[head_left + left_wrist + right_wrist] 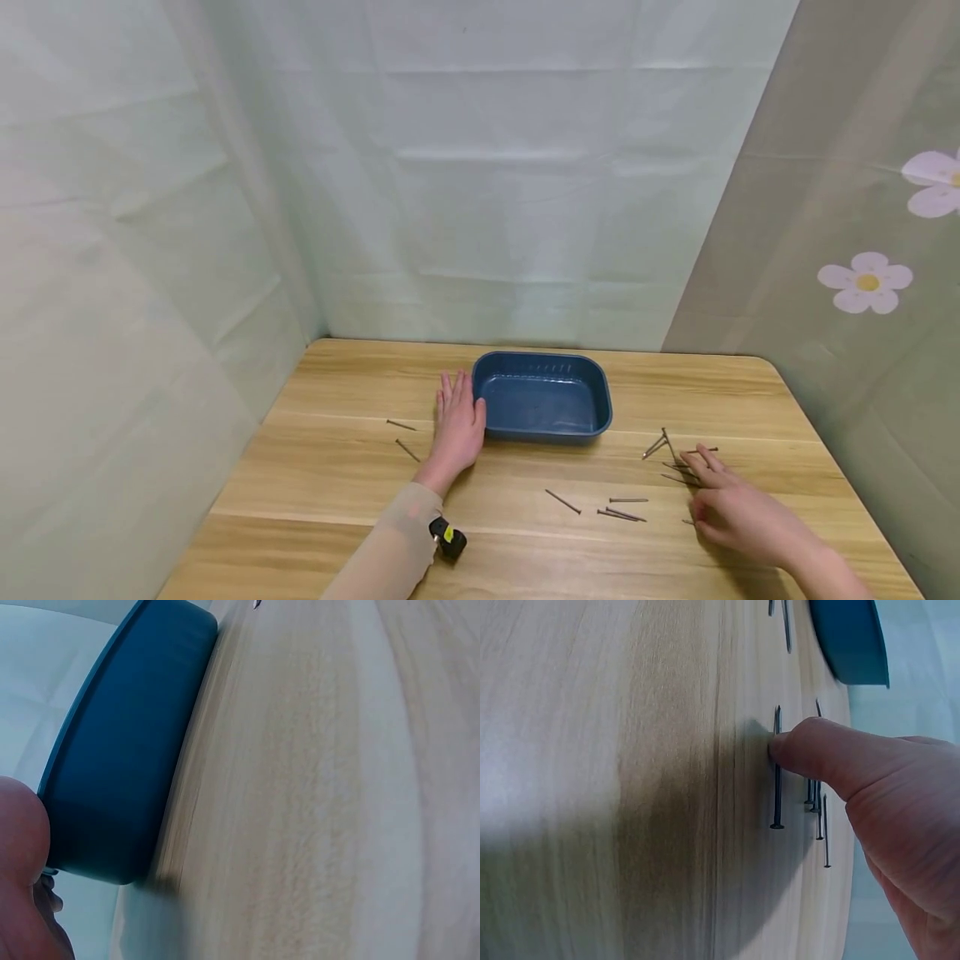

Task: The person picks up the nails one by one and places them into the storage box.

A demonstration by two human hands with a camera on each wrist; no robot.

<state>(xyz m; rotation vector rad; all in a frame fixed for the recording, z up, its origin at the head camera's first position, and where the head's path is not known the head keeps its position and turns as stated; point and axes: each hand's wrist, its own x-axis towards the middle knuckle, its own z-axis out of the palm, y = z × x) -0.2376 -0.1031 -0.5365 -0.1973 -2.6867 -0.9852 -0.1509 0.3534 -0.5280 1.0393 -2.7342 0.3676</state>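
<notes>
Evidently, one round-cornered tray (542, 397) is being touched by the straight-fingered left hand (457, 429), two slender metal nails (401, 425) nearby. More are being overhung by the relaxed right hand (738, 508).

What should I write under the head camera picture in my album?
Left hand against a blue plastic tub, right hand among scattered nails on a wooden table.

Head view: from high up, facing forward and down, widest; worktop (517, 567) across lower part, basin (536, 435) towards 5 o'clock, fabric backdrop (487, 192) at 12. Left wrist: low, close, rolled sideways; basin looms around 10 o'clock. Right wrist: low, also rolled; nail (778, 791) close at 3, basin farther, 1 to 2. All three share basin and worktop.
</notes>
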